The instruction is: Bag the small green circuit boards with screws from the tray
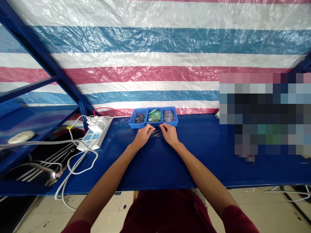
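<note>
My left hand (143, 135) is closed in a pinch over the blue table. Whatever may be between its fingertips is too small to make out. Opposite it, my right hand (170, 133) also has its fingertips pressed together, and I cannot tell what they hold. Several thin dark metal pins or screws (157, 135) lie on the table between the hands. Just beyond stand three joined blue bins: the left bin (131, 124) holds many small metal pieces (139, 118), the middle one green plastic packets (155, 115), the right one clear plastic bags (168, 115).
A white power strip (96, 136) with plugged-in adapters (96, 123) and looping white cables (84, 170) sits at the table's left. A blue metal frame post (65, 81) rises beside it. Striped plastic sheeting (150, 60) hangs behind. At the right, an area is blurred out.
</note>
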A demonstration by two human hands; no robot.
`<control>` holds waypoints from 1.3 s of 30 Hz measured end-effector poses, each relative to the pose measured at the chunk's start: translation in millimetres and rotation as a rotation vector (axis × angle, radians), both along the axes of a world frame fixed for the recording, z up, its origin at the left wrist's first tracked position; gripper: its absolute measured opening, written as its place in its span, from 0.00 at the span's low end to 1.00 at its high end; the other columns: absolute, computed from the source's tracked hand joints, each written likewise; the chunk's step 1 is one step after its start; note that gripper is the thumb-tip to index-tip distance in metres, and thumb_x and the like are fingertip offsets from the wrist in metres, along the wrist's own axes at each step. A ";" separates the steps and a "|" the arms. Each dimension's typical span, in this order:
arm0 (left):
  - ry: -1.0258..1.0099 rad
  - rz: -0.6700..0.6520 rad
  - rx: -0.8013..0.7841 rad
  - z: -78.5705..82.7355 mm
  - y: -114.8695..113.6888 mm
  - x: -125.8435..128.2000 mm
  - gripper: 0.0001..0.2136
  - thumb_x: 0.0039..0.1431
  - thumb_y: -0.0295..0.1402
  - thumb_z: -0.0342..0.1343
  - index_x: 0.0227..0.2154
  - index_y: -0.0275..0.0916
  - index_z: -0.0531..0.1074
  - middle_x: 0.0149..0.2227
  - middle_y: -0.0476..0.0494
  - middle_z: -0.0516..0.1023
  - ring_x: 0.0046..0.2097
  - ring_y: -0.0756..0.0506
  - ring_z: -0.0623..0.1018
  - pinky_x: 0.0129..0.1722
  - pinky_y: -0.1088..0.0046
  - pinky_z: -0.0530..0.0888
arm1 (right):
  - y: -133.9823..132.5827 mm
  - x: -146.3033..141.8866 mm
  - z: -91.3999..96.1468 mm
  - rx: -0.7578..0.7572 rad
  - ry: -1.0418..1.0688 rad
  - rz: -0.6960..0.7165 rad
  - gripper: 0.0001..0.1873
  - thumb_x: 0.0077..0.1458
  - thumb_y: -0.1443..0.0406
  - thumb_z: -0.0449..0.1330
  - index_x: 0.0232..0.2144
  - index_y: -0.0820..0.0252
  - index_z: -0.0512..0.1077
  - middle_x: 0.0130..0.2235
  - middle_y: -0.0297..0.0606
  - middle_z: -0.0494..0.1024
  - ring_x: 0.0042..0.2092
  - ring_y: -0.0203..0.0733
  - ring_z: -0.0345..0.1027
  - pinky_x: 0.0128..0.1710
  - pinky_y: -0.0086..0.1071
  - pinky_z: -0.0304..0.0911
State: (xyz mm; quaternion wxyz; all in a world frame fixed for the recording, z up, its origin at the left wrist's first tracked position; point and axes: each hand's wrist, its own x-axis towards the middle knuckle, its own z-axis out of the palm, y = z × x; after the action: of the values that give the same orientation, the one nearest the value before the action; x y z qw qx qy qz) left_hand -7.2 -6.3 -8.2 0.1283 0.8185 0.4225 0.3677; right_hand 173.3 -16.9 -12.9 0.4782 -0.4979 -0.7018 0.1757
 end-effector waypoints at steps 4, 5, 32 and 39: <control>0.049 0.026 0.056 -1.3 1.7 -0.2 0.15 0.66 0.44 0.43 0.34 0.38 0.68 0.26 0.49 0.76 0.28 0.49 0.76 0.32 0.74 0.70 | 0.0 -0.5 0.0 -0.003 0.001 -0.001 0.15 0.61 0.61 0.49 0.32 0.59 0.74 0.29 0.37 0.77 0.30 0.39 0.68 0.33 0.31 0.59; 0.066 0.036 0.080 -2.0 2.2 -0.1 0.15 0.66 0.44 0.43 0.34 0.38 0.68 0.25 0.49 0.75 0.28 0.49 0.76 0.32 0.74 0.70 | 0.0 -0.5 -0.1 -0.003 0.003 -0.001 0.15 0.61 0.61 0.49 0.32 0.59 0.74 0.29 0.37 0.77 0.30 0.39 0.68 0.34 0.31 0.60; -0.115 0.027 0.157 -3.2 1.7 2.2 0.12 0.64 0.40 0.48 0.37 0.39 0.73 0.37 0.43 0.79 0.39 0.46 0.78 0.44 0.69 0.73 | -2.7 -2.7 1.1 0.037 0.003 0.141 0.13 0.61 0.59 0.51 0.35 0.58 0.74 0.34 0.38 0.77 0.33 0.39 0.69 0.36 0.30 0.62; -0.520 0.030 -0.145 1.4 -1.1 9.1 0.14 0.53 0.43 0.61 0.35 0.37 0.74 0.30 0.46 0.78 0.26 0.50 0.75 0.29 0.73 0.75 | -2.8 -1.9 2.4 0.009 -0.013 0.108 0.12 0.62 0.60 0.50 0.32 0.58 0.72 0.30 0.36 0.76 0.32 0.39 0.68 0.34 0.30 0.60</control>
State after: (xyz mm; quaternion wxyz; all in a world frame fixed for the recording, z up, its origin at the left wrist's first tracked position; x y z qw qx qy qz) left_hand 1.9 -7.4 -6.8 0.2852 0.6789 0.4126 0.5362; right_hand 171.5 -19.7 -10.5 0.4656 -0.4584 -0.7315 0.1950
